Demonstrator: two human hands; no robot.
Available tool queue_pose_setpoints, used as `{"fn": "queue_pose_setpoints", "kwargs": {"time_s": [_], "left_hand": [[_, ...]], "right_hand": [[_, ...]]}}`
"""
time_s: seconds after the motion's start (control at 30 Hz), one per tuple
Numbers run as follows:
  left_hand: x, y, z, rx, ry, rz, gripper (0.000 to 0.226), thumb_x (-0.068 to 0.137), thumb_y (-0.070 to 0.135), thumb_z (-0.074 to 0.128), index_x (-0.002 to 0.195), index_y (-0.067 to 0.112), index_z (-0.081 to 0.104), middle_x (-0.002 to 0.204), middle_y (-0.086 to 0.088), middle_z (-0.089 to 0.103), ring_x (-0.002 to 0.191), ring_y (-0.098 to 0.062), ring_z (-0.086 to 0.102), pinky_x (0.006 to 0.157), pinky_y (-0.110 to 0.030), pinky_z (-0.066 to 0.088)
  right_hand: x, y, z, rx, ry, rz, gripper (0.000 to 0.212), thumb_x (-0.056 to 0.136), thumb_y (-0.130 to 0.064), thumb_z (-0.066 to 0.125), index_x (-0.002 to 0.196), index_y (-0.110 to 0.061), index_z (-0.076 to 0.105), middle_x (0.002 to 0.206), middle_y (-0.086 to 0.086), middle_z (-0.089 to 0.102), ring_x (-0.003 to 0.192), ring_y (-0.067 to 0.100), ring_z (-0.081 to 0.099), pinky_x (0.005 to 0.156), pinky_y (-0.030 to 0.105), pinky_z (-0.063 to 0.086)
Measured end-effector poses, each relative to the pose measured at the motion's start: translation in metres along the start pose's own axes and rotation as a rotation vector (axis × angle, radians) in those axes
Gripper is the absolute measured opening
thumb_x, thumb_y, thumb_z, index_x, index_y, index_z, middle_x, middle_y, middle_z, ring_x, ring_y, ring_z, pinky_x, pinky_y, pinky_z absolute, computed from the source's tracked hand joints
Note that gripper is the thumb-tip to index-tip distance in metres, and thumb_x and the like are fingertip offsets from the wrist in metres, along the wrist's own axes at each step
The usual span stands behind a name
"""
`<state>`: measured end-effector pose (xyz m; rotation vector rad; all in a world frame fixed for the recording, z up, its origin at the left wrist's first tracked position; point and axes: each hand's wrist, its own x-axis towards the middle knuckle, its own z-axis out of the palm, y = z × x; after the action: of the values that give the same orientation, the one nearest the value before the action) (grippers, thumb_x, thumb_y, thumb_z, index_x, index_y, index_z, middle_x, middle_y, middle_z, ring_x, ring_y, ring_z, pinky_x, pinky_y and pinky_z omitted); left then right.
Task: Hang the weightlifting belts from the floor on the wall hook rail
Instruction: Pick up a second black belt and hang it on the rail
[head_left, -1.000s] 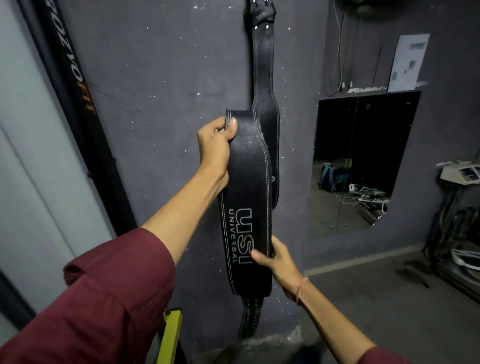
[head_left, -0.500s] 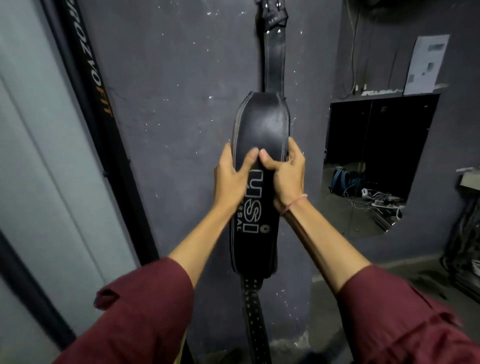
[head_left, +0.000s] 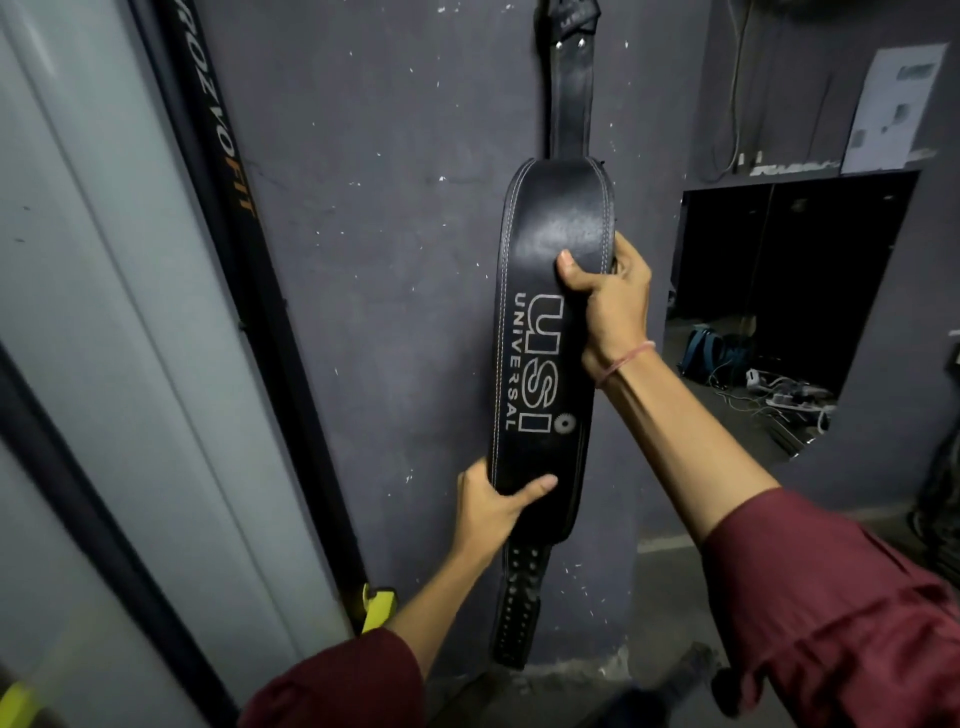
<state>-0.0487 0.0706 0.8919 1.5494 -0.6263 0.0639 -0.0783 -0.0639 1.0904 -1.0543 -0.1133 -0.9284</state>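
A black leather weightlifting belt (head_left: 550, 223) with "USI UNIVERSAL" printed on it hangs down the dark grey wall, its narrow strap running up past the top edge of the view; the hook is out of sight. My right hand (head_left: 608, 306) grips the belt's right edge near the upper part of the wide pad, thumb across the front. My left hand (head_left: 493, 506) holds the lower left edge of the pad, thumb on the front. The perforated strap end (head_left: 517, 603) dangles below the pad. Whether a second belt lies behind it I cannot tell.
A black upright frame with orange lettering (head_left: 223, 171) leans along the wall to the left, with a yellow part (head_left: 378, 608) at its foot. To the right, a dark wall opening (head_left: 779, 291) shows a bag and cables on the floor. A paper sheet (head_left: 891, 109) is pinned above it.
My left hand slid down from the middle of the pad to its lower left edge. My right hand moved up and to the right edge. The view has come closer to the belt.
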Motion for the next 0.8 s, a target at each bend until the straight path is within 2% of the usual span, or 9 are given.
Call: {"fn": "queue_pose_setpoints", "kwargs": {"time_s": [0.07, 0.17, 0.27, 0.4, 0.47, 0.6, 0.7, 0.8], "left_hand": [[0.017, 0.025, 0.001, -0.018, 0.036, 0.074, 0.035, 0.067, 0.030, 0.090, 0.097, 0.020, 0.074, 0.094, 0.006, 0.079, 0.089, -0.011, 0.075, 0.080, -0.033, 0.061], [0.045, 0.068, 0.004, -0.071, 0.105, 0.161, 0.022, 0.076, 0.030, 0.084, 0.090, 0.018, 0.072, 0.086, 0.008, 0.078, 0.082, -0.010, 0.074, 0.075, -0.030, 0.061], [0.051, 0.078, 0.005, -0.012, 0.105, 0.211, 0.030, 0.075, 0.037, 0.084, 0.091, 0.015, 0.071, 0.086, 0.003, 0.078, 0.083, -0.016, 0.074, 0.073, -0.031, 0.061], [0.003, 0.013, 0.009, -0.029, 0.026, 0.011, 0.037, 0.063, 0.029, 0.092, 0.093, 0.019, 0.074, 0.091, 0.004, 0.079, 0.088, -0.013, 0.075, 0.076, -0.029, 0.061], [-0.022, -0.015, 0.010, -0.022, 0.001, -0.090, 0.037, 0.059, 0.028, 0.094, 0.089, 0.022, 0.073, 0.088, 0.005, 0.079, 0.086, -0.014, 0.076, 0.072, -0.027, 0.060], [-0.027, -0.009, 0.015, -0.063, 0.057, -0.156, 0.028, 0.063, 0.017, 0.092, 0.083, 0.023, 0.072, 0.081, 0.007, 0.078, 0.079, -0.008, 0.075, 0.067, -0.025, 0.059], [0.007, 0.036, 0.020, -0.145, 0.094, -0.041, 0.012, 0.081, 0.023, 0.080, 0.088, 0.017, 0.073, 0.082, 0.004, 0.078, 0.078, -0.005, 0.073, 0.069, -0.023, 0.057], [0.052, 0.094, 0.016, -0.111, 0.161, 0.077, 0.033, 0.097, 0.043, 0.055, 0.089, 0.012, 0.065, 0.083, -0.001, 0.070, 0.076, -0.006, 0.063, 0.074, -0.027, 0.053]], "right_hand": [[-0.003, 0.000, -0.003, 0.016, -0.005, -0.010, 0.029, 0.080, 0.012, 0.064, 0.107, 0.004, 0.061, 0.096, 0.019, 0.067, 0.088, 0.031, 0.065, 0.087, 0.052, 0.054], [-0.010, 0.001, -0.006, 0.035, -0.017, -0.008, 0.025, 0.081, 0.012, 0.064, 0.102, -0.002, 0.061, 0.097, 0.019, 0.068, 0.089, 0.032, 0.066, 0.086, 0.050, 0.055], [-0.010, -0.001, -0.008, 0.065, 0.010, 0.010, 0.026, 0.080, 0.013, 0.063, 0.101, -0.001, 0.062, 0.096, 0.021, 0.067, 0.087, 0.034, 0.065, 0.085, 0.053, 0.055], [-0.005, -0.005, -0.007, 0.035, 0.023, 0.033, 0.027, 0.078, 0.015, 0.063, 0.104, 0.006, 0.063, 0.094, 0.022, 0.068, 0.085, 0.035, 0.066, 0.086, 0.059, 0.055], [-0.006, -0.005, -0.005, 0.005, 0.019, 0.030, 0.028, 0.079, 0.015, 0.063, 0.106, 0.009, 0.062, 0.093, 0.021, 0.068, 0.084, 0.035, 0.067, 0.084, 0.059, 0.056], [-0.002, -0.007, -0.004, 0.006, 0.025, 0.002, 0.026, 0.080, 0.013, 0.063, 0.106, 0.008, 0.062, 0.092, 0.018, 0.068, 0.084, 0.033, 0.066, 0.084, 0.055, 0.056], [-0.006, -0.002, -0.011, -0.025, 0.000, 0.008, 0.025, 0.081, 0.011, 0.064, 0.104, 0.005, 0.063, 0.091, 0.017, 0.069, 0.082, 0.031, 0.067, 0.079, 0.048, 0.059], [-0.015, 0.007, -0.019, -0.030, -0.035, 0.033, 0.025, 0.080, 0.011, 0.064, 0.105, 0.005, 0.062, 0.091, 0.016, 0.069, 0.081, 0.029, 0.068, 0.074, 0.040, 0.058]]}}
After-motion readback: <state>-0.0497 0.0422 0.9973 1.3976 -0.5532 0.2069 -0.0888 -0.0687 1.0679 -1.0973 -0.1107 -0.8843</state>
